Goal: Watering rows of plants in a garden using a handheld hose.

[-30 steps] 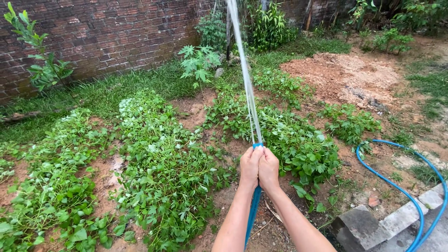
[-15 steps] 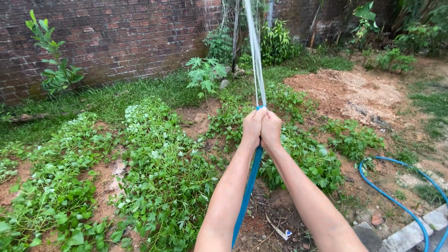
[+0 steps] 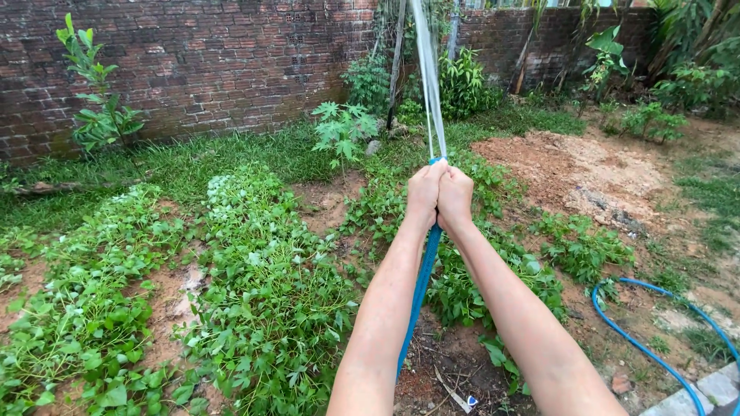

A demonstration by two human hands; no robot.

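Left hand: the left hand [image 3: 425, 194] is held out at arm's length, fingers curled tight around the end of the blue garden hose [image 3: 420, 285], pressed against the other hand.
Right hand: the right hand [image 3: 456, 198] wraps the same hose end from the other side, fingers closed and pressed together, knuckles touching the left hand.
Hose: its blue tip [image 3: 437, 162] just shows above the two fists; the rest runs down between the forearms towards the person, and a further loop lies on the bare soil at the lower right.
Water: a narrow jet of water [image 3: 428, 69] shoots up and away from the tip, towards the brick wall [image 3: 193, 54].
Ground below: rows of low leafy green plants [image 3: 262, 285] stand on reddish soil under the arms.
Further off: a mound of bare earth [image 3: 586, 158] lies to the right, and a small papaya-like plant [image 3: 343, 127] stands near the grass strip by the wall.
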